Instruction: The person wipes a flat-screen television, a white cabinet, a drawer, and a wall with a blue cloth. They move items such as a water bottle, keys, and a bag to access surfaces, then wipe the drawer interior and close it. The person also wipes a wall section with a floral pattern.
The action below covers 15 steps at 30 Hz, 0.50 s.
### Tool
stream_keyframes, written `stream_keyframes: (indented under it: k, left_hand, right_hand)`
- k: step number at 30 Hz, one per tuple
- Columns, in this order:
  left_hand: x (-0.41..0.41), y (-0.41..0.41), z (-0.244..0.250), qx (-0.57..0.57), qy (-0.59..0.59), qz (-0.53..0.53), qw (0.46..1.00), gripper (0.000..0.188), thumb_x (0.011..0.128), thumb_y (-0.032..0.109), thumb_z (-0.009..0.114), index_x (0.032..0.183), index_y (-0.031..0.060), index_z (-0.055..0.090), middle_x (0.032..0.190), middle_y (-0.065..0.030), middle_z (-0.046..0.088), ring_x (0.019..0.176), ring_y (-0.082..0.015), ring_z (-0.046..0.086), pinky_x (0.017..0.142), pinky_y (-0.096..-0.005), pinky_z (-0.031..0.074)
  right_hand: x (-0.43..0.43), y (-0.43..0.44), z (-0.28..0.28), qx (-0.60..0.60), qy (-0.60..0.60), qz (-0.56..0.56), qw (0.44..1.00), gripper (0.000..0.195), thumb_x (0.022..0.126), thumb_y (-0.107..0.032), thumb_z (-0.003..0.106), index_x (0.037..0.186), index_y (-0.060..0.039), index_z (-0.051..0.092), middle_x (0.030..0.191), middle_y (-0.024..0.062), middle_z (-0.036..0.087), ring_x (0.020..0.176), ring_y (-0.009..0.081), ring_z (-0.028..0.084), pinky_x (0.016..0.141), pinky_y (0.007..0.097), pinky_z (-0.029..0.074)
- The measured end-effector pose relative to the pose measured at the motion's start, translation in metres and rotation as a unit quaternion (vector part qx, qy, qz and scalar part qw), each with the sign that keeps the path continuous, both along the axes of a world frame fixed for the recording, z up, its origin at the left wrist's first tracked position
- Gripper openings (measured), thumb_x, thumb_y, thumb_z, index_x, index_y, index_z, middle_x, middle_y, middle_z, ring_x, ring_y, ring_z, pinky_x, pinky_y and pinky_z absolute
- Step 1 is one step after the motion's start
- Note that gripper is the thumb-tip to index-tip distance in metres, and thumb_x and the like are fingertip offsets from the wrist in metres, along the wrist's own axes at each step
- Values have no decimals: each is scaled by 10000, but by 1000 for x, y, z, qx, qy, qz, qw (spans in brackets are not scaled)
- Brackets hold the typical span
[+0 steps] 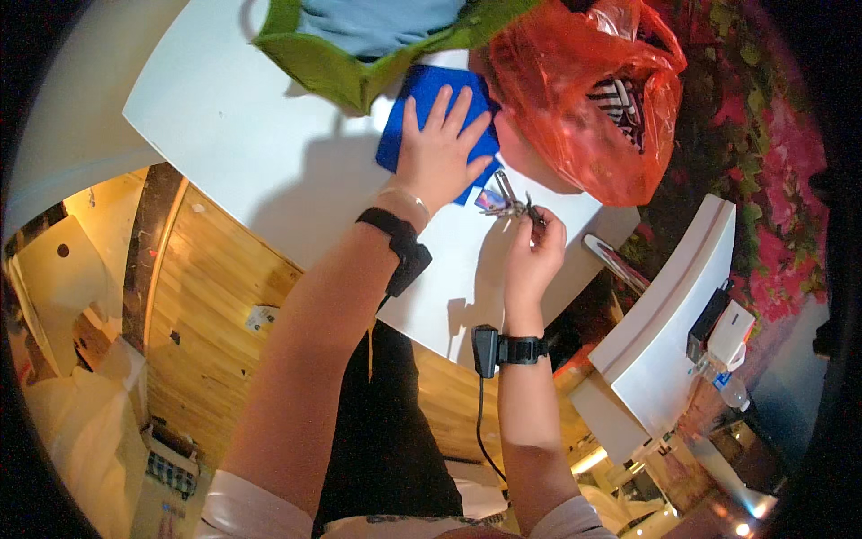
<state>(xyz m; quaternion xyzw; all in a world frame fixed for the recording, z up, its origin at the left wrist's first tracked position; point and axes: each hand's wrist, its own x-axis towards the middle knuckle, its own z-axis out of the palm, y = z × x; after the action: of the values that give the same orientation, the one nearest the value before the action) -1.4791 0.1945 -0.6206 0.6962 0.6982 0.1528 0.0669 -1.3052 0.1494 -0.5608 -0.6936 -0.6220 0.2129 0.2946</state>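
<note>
My left hand (441,148) lies flat with its fingers spread on a blue folded cloth or pouch (390,145) on the white table (303,155). To the right of it, my right hand (537,246) pinches a bunch of keys (517,207) between thumb and fingers. A nail clipper (502,180) and a small picture tag (490,199) show at the bunch, close to the blue item's lower corner. Part of the keys is hidden by my right fingers.
A green fabric basket (323,71) with light blue lining stands at the table's far side. Right of it is a red plastic bag (572,101) holding striped cloth. Further right, a white cabinet (663,337) bears boxes (731,333) and a plastic bottle (731,391).
</note>
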Motion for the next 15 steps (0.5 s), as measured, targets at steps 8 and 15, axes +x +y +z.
stream_keyframes:
  k: [8,15]
  left_hand:
    - [46,2,5,-47,14,-53,997,599,932,543,527,1420,196,533,1559,-138,384,1476,-363,250,1120,-692,128]
    - [47,-42,13,-58,-45,-112,991,643,877,552,592,1430,231,521,1561,-125,380,1453,-354,294,1119,-676,177]
  right_hand:
    - [40,17,-22,-35,78,-112,990,140,933,-69,632,1023,38,641,1013,133,634,841,207,632,779,331,528]
    - [30,1,-9,20,-64,77,995,404,904,-52,618,1291,38,542,1417,247,460,1262,358,517,1045,406,444]
